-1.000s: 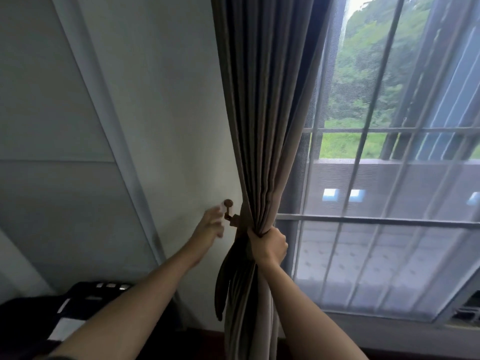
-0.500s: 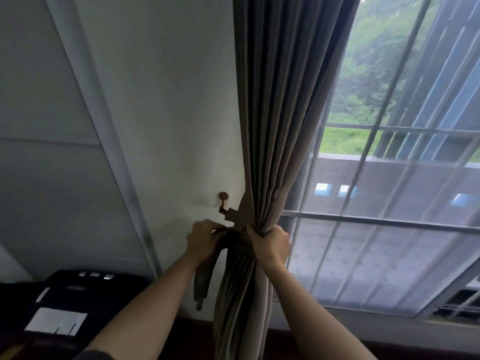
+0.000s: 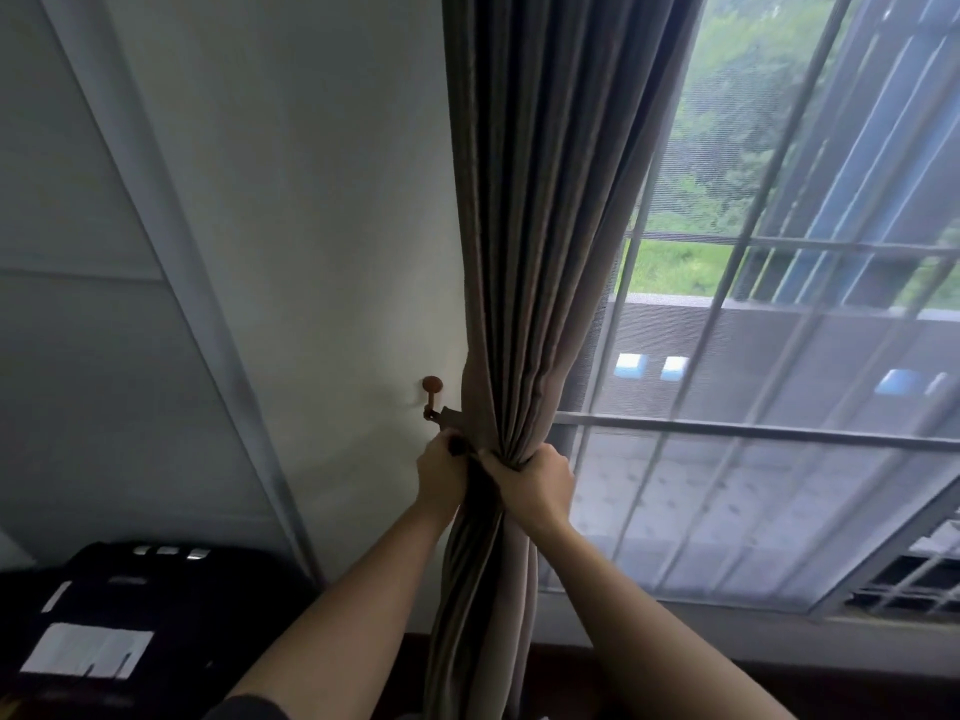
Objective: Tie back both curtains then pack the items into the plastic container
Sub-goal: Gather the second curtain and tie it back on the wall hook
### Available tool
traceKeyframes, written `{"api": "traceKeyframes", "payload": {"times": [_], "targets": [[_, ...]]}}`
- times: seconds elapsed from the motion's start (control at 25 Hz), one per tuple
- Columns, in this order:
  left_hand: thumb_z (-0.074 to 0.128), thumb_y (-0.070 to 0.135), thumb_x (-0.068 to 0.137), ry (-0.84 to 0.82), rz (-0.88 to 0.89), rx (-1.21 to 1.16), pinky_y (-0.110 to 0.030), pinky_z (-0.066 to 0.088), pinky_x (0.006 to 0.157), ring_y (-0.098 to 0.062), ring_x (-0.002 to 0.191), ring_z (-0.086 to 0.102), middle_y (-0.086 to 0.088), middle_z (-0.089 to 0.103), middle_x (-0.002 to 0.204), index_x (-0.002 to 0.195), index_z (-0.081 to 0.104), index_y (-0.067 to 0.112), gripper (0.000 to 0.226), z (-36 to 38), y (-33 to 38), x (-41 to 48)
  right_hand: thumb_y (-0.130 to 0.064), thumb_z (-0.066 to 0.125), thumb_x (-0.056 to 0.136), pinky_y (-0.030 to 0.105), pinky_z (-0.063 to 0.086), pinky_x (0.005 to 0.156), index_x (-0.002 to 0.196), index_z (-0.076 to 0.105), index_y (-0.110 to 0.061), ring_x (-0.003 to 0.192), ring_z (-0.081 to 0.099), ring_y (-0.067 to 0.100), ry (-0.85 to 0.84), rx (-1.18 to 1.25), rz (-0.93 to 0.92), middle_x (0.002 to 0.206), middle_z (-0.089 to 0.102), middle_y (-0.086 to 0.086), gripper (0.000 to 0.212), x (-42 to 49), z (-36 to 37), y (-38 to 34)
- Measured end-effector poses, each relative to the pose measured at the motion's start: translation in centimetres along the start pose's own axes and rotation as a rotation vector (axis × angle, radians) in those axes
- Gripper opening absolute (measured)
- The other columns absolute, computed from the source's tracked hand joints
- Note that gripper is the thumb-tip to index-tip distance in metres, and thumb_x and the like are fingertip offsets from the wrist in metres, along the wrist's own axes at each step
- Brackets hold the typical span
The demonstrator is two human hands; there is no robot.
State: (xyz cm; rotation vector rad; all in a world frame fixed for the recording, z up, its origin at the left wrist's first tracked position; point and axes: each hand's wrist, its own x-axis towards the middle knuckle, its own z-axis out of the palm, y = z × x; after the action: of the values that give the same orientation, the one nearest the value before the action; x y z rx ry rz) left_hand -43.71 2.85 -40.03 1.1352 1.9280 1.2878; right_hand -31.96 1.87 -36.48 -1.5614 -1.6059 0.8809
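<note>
Two hands up at the window's edge, both busy at the same spot. The right hand [image 3: 532, 483] is wrapped tight round the curtain [image 3: 545, 252] – fingers curled over the front of the folds, squeezing the grey-brown cloth into one narrow bundle. Above that grip the pleats run straight up; below it the cloth hangs loose between the two forearms.

The left hand [image 3: 440, 478] sits just beside it, knuckles almost touching, fingers closed on the dark band of the tieback [image 3: 451, 417]. Most of the band is hidden behind the hands, so how far it goes round the bundle I cannot tell. Its upper end reaches the small brown hook [image 3: 431, 387] on the pale wall [image 3: 311, 200], right above the left thumb.

The curtain hangs against the left side of the window [image 3: 779, 356] – mesh screen, grey bars, green trees beyond.

Down in the left corner lies a black case [image 3: 156, 605] with a white label [image 3: 85, 649], well apart from the hands.
</note>
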Motion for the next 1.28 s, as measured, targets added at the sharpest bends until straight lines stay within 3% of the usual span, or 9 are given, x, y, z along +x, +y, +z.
{"api": "traceKeyframes", "payload": {"times": [0.16, 0.24, 0.36, 0.52, 0.68, 0.88, 1.0, 1.16, 1.28], "targets": [[0.056, 0.007, 0.061, -0.361, -0.094, -0.375, -0.030, 0.041, 0.056, -0.024, 0.060, 0.054, -0.016, 0.060, 0.077, 0.099, 0.066, 0.002, 0.040, -1.3, -1.9, 0.3, -0.042, 0.075, 0.068, 0.033, 0.053, 0.058, 0.076, 0.064, -0.012, 0.075, 0.063, 0.022, -0.085, 0.043, -0.019, 0.078, 0.067, 0.003, 0.033, 0.5, -0.8, -0.1], [0.059, 0.014, 0.056, -0.553, -0.029, -0.359, -0.036, 0.046, 0.072, -0.028, 0.079, 0.059, -0.014, 0.065, 0.088, 0.101, 0.069, 0.012, 0.046, -1.5, -1.8, -0.2, -0.039, 0.077, 0.066, 0.039, 0.057, 0.070, 0.078, 0.062, -0.018, 0.080, 0.065, 0.022, -0.126, 0.066, -0.027, 0.086, 0.069, 0.004, 0.029, 0.8, -1.6, -0.4], [0.062, 0.019, 0.076, -0.716, 0.024, -0.313, -0.020, 0.049, 0.090, -0.011, 0.106, 0.064, 0.006, 0.070, 0.105, 0.111, 0.063, 0.022, 0.035, -1.3, -0.7, -1.3, -0.035, 0.079, 0.066, 0.036, 0.056, 0.077, 0.088, 0.061, -0.020, 0.083, 0.063, 0.017, -0.202, 0.014, -0.075, 0.090, 0.066, 0.000, 0.033, 1.1, -3.1, -1.2], [0.076, 0.027, 0.076, -0.646, 0.032, -0.147, -0.015, 0.049, 0.086, -0.013, 0.106, 0.064, 0.006, 0.070, 0.103, 0.107, 0.065, 0.024, 0.033, -0.9, 0.2, -1.3, -0.033, 0.081, 0.065, 0.028, 0.052, 0.083, 0.104, 0.064, -0.019, 0.094, 0.059, 0.014, -0.389, -0.165, -0.168, 0.099, 0.064, -0.003, 0.044, 3.0, -4.9, -2.7], [0.083, 0.049, 0.050, -0.621, 0.033, -0.127, -0.033, 0.049, 0.098, -0.015, 0.107, 0.065, 0.001, 0.071, 0.110, 0.116, 0.065, 0.018, 0.075, -0.3, -0.1, -1.2, -0.038, 0.082, 0.063, 0.034, 0.050, 0.094, 0.116, 0.061, -0.021, 0.108, 0.058, 0.017, -0.516, -0.275, -0.189, 0.116, 0.063, 0.001, 0.059, 4.5, -5.2, -2.9], [0.079, 0.020, 0.072, -0.514, -0.017, -0.232, -0.017, 0.053, 0.077, -0.013, 0.094, 0.069, 0.001, 0.073, 0.095, 0.100, 0.071, 0.019, 0.029, 0.1, 0.3, -2.1, -0.022, 0.082, 0.068, 0.023, 0.052, 0.090, 0.113, 0.062, -0.017, 0.102, 0.062, 0.009, -0.643, -0.114, -0.154, 0.110, 0.066, -0.004, 0.050, 5.1, -5.2, -2.8], [0.080, 0.017, 0.071, -0.356, -0.063, -0.305, -0.012, 0.052, 0.062, -0.008, 0.076, 0.071, 0.002, 0.073, 0.081, 0.094, 0.073, 0.013, 0.025, 0.9, 0.3, -2.6, -0.009, 0.075, 0.076, 0.012, 0.050, 0.079, 0.113, 0.062, -0.011, 0.095, 0.062, 0.006, -0.743, 0.002, -0.163, 0.104, 0.066, -0.003, 0.039, 4.8, -5.3, -2.5], [0.080, 0.014, 0.072, -0.326, -0.079, -0.338, -0.007, 0.049, 0.055, 0.003, 0.062, 0.068, 0.003, 0.072, 0.077, 0.090, 0.072, 0.011, 0.020, 1.5, 0.4, -2.6, 0.001, 0.061, 0.069, 0.020, 0.049, 0.074, 0.110, 0.059, 0.009, 0.089, 0.058, 0.018, -0.766, 0.023, -0.112, 0.099, 0.063, 0.017, 0.041, 5.3, -5.3, -1.8], [0.080, 0.017, 0.072, -0.340, -0.074, -0.329, -0.006, 0.048, 0.055, 0.005, 0.063, 0.067, 0.007, 0.072, 0.075, 0.084, 0.071, 0.016, 0.015, 1.3, 0.6, -2.6, 0.018, 0.037, 0.072, 0.018, 0.046, 0.057, 0.103, 0.058, 0.006, 0.072, 0.056, 0.012, -0.718, 0.067, -0.080, 0.085, 0.059, 0.008, 0.040, 5.3, -5.4, -1.2]]}}
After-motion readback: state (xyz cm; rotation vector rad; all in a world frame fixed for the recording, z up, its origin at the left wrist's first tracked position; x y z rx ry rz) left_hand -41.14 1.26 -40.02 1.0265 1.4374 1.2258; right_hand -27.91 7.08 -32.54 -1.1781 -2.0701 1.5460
